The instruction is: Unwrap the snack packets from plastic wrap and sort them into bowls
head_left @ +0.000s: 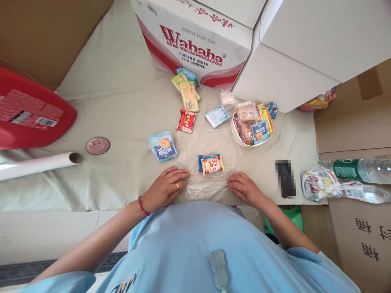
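Note:
A clear plastic bag (198, 189) lies spread on the cloth-covered table before me. On it are a cream-coloured snack packet (213, 165) and a blue packet (200, 163) partly beneath it. My left hand (169, 185) rests at the bag's left edge, its fingers stretched out and lying flat. At the right edge, my right hand (247, 189) lies with loosely bent fingers touching the bag; its thumb is hidden. Close by are a light-blue snack pack (163, 146), a red packet (186, 121) and a blue-white packet (217, 116).
A white bowl (240, 138) of several snacks stands at right. Yellow-green cracker packs (189, 96) lie near a Wahaha carton (195, 44). A red container (33, 110), a white roll (36, 166) and a pink round lid (97, 145) are at left; plastic bottles (375, 171) lie far right.

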`<control>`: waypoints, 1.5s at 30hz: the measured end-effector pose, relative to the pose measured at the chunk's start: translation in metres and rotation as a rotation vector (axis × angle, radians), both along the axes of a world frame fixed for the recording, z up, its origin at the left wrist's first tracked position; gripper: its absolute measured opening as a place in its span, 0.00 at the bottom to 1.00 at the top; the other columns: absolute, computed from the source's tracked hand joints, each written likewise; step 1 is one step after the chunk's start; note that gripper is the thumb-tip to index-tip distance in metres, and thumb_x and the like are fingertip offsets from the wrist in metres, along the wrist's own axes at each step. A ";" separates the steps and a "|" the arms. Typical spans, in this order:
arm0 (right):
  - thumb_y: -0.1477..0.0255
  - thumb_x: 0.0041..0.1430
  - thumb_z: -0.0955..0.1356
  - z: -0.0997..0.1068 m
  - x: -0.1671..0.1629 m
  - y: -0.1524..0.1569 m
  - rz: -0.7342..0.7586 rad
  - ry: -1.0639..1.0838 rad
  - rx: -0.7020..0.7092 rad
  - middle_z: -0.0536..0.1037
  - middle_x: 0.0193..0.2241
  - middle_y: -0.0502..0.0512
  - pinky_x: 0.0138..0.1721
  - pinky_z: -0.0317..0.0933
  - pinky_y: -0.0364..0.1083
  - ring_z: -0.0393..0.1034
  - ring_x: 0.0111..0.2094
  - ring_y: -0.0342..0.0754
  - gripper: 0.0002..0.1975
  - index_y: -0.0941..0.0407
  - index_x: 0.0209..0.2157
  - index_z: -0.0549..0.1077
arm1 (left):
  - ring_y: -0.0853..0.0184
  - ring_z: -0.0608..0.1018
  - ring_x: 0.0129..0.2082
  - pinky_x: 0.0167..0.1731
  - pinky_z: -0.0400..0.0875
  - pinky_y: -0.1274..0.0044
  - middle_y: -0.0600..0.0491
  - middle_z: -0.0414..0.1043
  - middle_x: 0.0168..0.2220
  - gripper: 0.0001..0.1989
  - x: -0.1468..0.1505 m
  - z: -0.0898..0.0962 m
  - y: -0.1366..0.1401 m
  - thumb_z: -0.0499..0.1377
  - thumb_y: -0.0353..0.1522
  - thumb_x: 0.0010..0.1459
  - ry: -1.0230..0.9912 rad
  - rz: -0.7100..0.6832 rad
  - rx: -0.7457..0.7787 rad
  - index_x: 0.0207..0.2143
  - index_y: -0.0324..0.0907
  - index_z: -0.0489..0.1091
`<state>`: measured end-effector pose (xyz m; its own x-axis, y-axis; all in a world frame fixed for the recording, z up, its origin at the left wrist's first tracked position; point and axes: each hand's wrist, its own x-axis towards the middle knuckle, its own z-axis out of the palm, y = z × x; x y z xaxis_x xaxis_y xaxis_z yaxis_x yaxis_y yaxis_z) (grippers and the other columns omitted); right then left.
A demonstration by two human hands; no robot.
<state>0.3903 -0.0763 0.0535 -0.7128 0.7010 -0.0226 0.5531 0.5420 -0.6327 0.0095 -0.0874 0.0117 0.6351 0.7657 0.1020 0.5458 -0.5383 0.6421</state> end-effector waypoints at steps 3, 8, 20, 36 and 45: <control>0.67 0.74 0.63 0.021 -0.004 0.026 -0.055 0.118 -0.131 0.81 0.39 0.57 0.47 0.70 0.50 0.74 0.43 0.50 0.10 0.52 0.43 0.76 | 0.63 0.81 0.53 0.56 0.73 0.67 0.47 0.83 0.49 0.15 0.007 0.006 0.010 0.49 0.36 0.72 -0.078 0.223 -0.060 0.44 0.46 0.76; 0.66 0.72 0.64 0.032 -0.022 0.080 -0.294 -0.008 -0.105 0.80 0.33 0.53 0.36 0.65 0.44 0.74 0.34 0.47 0.10 0.55 0.41 0.75 | 0.63 0.80 0.33 0.37 0.75 0.72 0.51 0.80 0.35 0.15 0.028 0.018 0.037 0.51 0.41 0.70 -0.009 0.661 -0.097 0.38 0.44 0.74; 0.67 0.75 0.61 0.009 -0.054 0.096 -0.282 -0.660 0.036 0.83 0.43 0.59 0.37 0.59 0.45 0.76 0.42 0.51 0.13 0.54 0.47 0.76 | 0.57 0.77 0.57 0.55 0.68 0.60 0.49 0.79 0.54 0.22 0.072 0.040 0.018 0.50 0.30 0.68 0.038 0.266 0.321 0.60 0.54 0.72; 0.80 0.69 0.60 0.019 -0.119 0.157 -0.130 -0.366 0.200 0.74 0.57 0.68 0.57 0.62 0.55 0.64 0.56 0.60 0.21 0.64 0.61 0.70 | 0.58 0.74 0.61 0.51 0.65 0.64 0.46 0.75 0.62 0.25 0.110 0.018 0.048 0.47 0.24 0.70 0.263 0.160 0.234 0.64 0.42 0.70; 0.73 0.68 0.66 0.013 -0.130 0.176 -0.097 -0.561 0.142 0.78 0.47 0.66 0.51 0.62 0.56 0.66 0.53 0.63 0.10 0.59 0.46 0.78 | 0.55 0.72 0.58 0.46 0.64 0.65 0.47 0.75 0.61 0.22 0.112 0.014 0.040 0.50 0.24 0.69 0.276 0.213 0.379 0.61 0.44 0.73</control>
